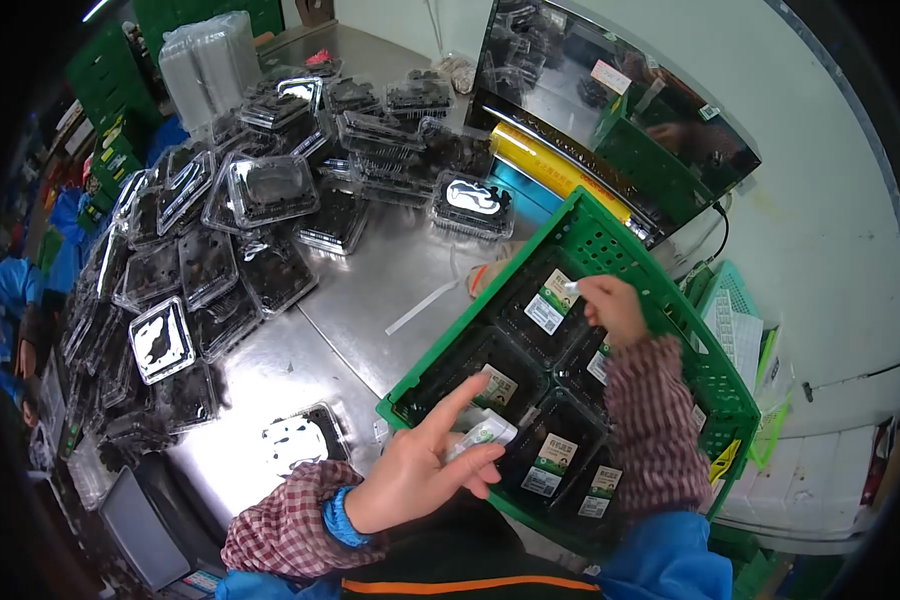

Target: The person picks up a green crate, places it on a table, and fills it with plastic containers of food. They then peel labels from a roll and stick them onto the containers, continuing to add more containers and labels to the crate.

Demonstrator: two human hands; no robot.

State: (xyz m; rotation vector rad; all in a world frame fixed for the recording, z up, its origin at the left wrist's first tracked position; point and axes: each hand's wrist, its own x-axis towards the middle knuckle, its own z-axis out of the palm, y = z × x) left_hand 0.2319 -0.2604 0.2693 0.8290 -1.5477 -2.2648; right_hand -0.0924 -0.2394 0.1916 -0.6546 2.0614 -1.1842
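My left hand (415, 475) is over the near left edge of the green crate, index finger stretched out. Between its thumb and palm sits a small bundle of white printed labels (485, 432). My right hand (615, 308) is closed in a pinch over the far part of the crate, with a small white label (571, 288) at the fingertips. It lies close to the labelled lid of a clear plastic box (523, 318). Several dark-filled clear boxes lie in the green crate (448, 352), with cream, green and white labels on their lids, such as this label (553, 463).
Many clear boxes of dark contents (270, 190) are piled across the steel table (355, 335) on the left. A monitor (620, 110) and a yellow roll (555, 170) stand behind the crate. A dark grey tray (142, 525) is at the lower left. People in blue are at the far left.
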